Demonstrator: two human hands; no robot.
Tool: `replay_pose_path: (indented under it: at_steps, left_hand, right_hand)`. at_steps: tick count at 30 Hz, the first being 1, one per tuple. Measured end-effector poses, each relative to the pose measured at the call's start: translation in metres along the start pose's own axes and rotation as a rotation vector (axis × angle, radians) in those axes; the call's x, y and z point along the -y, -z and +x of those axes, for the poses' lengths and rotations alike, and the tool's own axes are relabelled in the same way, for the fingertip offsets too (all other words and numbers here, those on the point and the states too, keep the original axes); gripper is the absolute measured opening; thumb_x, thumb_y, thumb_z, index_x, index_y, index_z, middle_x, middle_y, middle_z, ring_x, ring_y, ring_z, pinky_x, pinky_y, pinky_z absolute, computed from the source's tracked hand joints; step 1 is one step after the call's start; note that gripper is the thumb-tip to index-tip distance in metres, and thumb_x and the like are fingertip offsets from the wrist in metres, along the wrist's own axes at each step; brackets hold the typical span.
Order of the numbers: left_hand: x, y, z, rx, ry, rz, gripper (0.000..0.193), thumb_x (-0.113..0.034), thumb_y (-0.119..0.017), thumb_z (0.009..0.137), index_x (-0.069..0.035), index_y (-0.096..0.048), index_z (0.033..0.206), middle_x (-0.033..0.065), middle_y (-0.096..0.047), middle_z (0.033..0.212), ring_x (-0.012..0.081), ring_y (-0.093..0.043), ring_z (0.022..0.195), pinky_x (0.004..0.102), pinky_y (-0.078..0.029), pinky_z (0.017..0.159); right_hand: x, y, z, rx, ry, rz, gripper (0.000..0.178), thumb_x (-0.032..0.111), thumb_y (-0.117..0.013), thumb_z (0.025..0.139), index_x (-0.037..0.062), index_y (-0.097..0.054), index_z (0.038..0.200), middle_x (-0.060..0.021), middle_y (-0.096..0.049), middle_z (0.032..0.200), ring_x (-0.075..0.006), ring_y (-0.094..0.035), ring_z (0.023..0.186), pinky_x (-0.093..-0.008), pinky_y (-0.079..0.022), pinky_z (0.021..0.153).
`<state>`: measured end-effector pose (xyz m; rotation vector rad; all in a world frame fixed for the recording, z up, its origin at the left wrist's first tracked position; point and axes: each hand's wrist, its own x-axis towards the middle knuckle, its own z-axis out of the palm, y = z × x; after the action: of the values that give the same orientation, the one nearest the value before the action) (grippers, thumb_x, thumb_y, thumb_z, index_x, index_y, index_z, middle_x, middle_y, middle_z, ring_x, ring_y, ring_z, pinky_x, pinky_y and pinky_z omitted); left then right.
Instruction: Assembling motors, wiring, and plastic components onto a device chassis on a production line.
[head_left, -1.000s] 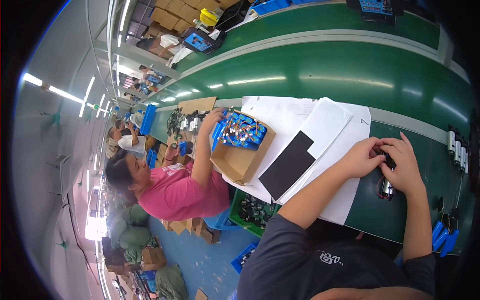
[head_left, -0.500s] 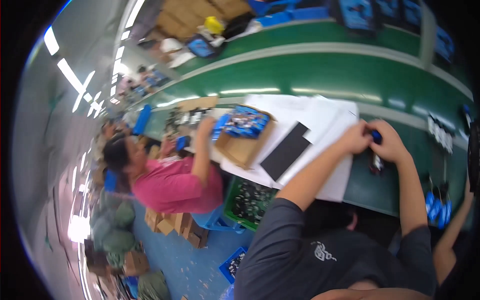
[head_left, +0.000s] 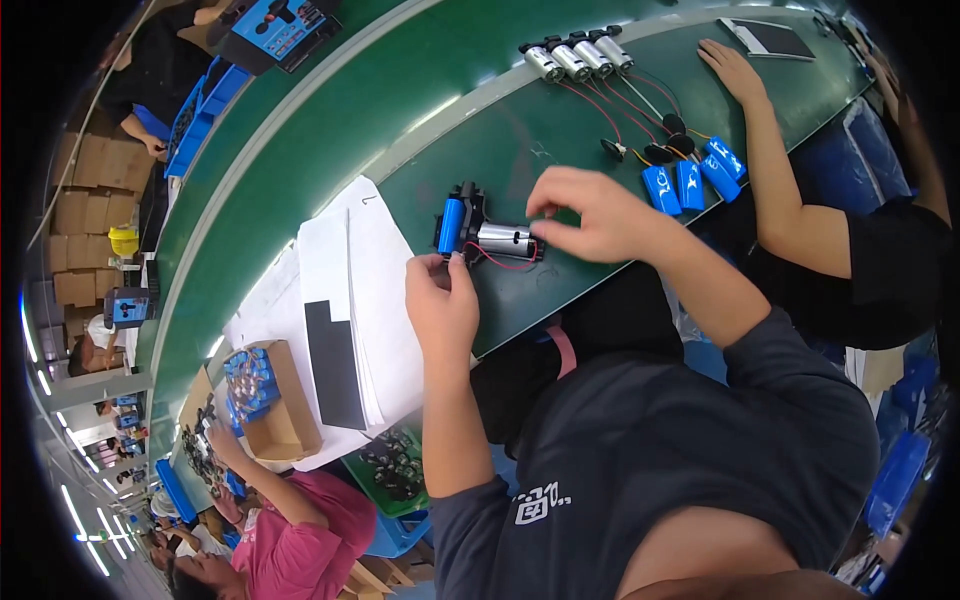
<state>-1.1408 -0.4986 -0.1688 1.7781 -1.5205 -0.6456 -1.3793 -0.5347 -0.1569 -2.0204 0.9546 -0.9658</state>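
Observation:
A black plastic housing (head_left: pixel 470 215) lies on the green bench in front of me. In it sit a blue cylindrical battery (head_left: pixel 452 227) and a silver motor (head_left: pixel 505 239), with a thin red wire looping beneath the motor. My left hand (head_left: pixel 441 297) pinches the near end of the housing between thumb and forefinger, beside the battery's lower end. Over the motor's right end hovers my right hand (head_left: pixel 595 214), its thumb and forefinger apart; I see nothing held between them.
Several silver motors (head_left: pixel 570 62) with wires and black discs, and blue battery packs (head_left: pixel 690 187), lie to the right beside a co-worker's arm (head_left: pixel 780 170). White sheets (head_left: pixel 380 270) with a black card (head_left: pixel 333 365) are at left, near a cardboard box (head_left: pixel 290 440) and another person in pink.
The view has swung right and closer to the bench. My hands, together around a blue part before, are now apart, and the housing with battery and motor shows between them.

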Motion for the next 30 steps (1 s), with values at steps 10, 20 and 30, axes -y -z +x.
replay_pose_path:
  at_steps: [10, 20, 30]
  left_hand:
    - [0.018, -0.008, -0.006, -0.251, -0.432, 0.162, 0.016, -0.01, -0.069, 0.084, -0.001, -0.058, 0.093, 0.0158, -0.057, 0.093, 0.0317, -0.056, 0.085, 0.0416, -0.047, 0.078]
    - [0.013, -0.012, -0.043, -0.19, -0.586, 0.477, 0.059, -0.032, -0.072, 0.082, -0.001, -0.056, 0.13, 0.0318, -0.048, 0.128, 0.0504, -0.047, 0.122, 0.0543, -0.041, 0.099]
    - [0.009, -0.021, -0.049, -0.166, -0.553, 0.505, 0.071, -0.039, -0.07, 0.084, -0.007, -0.046, 0.142, 0.0375, -0.035, 0.136, 0.0555, -0.035, 0.128, 0.0582, -0.034, 0.105]
  right_hand:
    - [0.016, -0.053, -0.007, -0.184, 0.208, -0.424, 0.019, 0.013, -0.076, 0.075, 0.005, -0.063, 0.086, -0.0073, -0.056, 0.086, -0.0283, -0.057, 0.081, -0.0385, -0.045, 0.074]
    - [0.006, -0.032, 0.009, 0.004, -0.157, -0.113, 0.015, 0.016, -0.067, 0.088, 0.0017, -0.066, 0.084, -0.0082, -0.057, 0.08, -0.021, -0.056, 0.071, -0.0325, -0.044, 0.064]
    - [0.006, -0.03, -0.006, 0.01, -0.152, 0.068, 0.011, 0.012, -0.068, 0.087, 0.0022, -0.066, 0.091, -0.0054, -0.056, 0.088, -0.0137, -0.056, 0.072, -0.0273, -0.045, 0.064]
